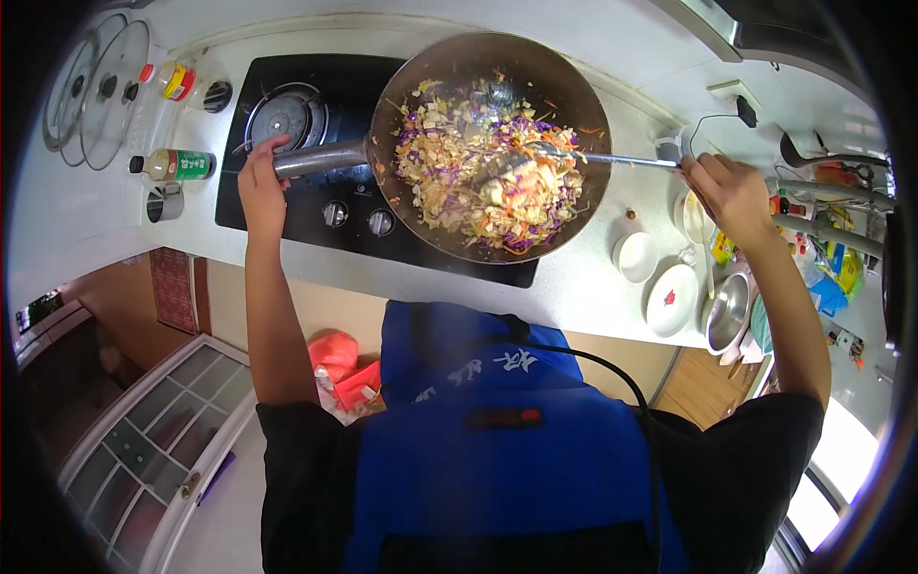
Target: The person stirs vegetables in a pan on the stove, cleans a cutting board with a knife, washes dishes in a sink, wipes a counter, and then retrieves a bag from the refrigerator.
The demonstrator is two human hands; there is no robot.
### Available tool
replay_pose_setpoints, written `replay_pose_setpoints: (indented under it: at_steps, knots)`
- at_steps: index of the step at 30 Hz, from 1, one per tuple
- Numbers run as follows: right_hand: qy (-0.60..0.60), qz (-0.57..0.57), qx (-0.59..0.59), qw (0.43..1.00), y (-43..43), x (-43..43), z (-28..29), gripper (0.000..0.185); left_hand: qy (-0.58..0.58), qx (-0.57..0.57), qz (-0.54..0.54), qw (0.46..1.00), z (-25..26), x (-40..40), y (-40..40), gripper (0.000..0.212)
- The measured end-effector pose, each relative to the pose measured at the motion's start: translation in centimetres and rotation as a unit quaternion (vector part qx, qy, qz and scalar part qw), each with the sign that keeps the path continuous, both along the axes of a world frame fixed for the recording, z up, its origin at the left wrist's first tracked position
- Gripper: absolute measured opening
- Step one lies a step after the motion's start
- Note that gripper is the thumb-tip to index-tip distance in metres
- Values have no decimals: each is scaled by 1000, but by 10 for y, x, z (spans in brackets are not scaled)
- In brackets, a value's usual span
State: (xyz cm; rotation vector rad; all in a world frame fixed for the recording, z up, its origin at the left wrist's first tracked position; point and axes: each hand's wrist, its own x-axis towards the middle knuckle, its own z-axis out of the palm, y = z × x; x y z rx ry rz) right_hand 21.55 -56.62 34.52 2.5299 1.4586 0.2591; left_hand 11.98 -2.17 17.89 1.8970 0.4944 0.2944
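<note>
A large wok (434, 68) stands over the right side of a black gas cooktop (315, 215). My left hand (262, 183) is wrapped around the end of its metal handle (323, 158). Chopped food (445, 165), with pale bits, purple cabbage-like shreds and orange strips, fills the wok's bottom. In my right hand (724, 194) is the far end of a long-handled metal spatula (627, 161). The spatula's head lies in the food on the right half of the wok, blurred and partly covered.
To the left stand an oil bottle (176, 80), a sauce bottle (172, 165), a metal cup (165, 203) and glass lids (115, 93). On the right counter are a small white bowl (635, 257), an oval plate (672, 300) and a steel basin (728, 312). A cable (706, 118) hangs near my right hand.
</note>
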Motion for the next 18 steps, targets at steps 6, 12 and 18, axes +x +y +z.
replay_pose_setpoints:
  at_steps: [6,12,18]
  knots:
    - [-4,-57,-27,998,2,-17,49,18,-1,-4,1,1000,-2,0,1,44]
    - [103,-233,-118,960,46,-45,93,48,9,-20,-6,1000,-2,-1,3,44]
    - [121,-270,-235,926,69,-69,118,55,0,-13,-17,1000,-3,1,0,42]
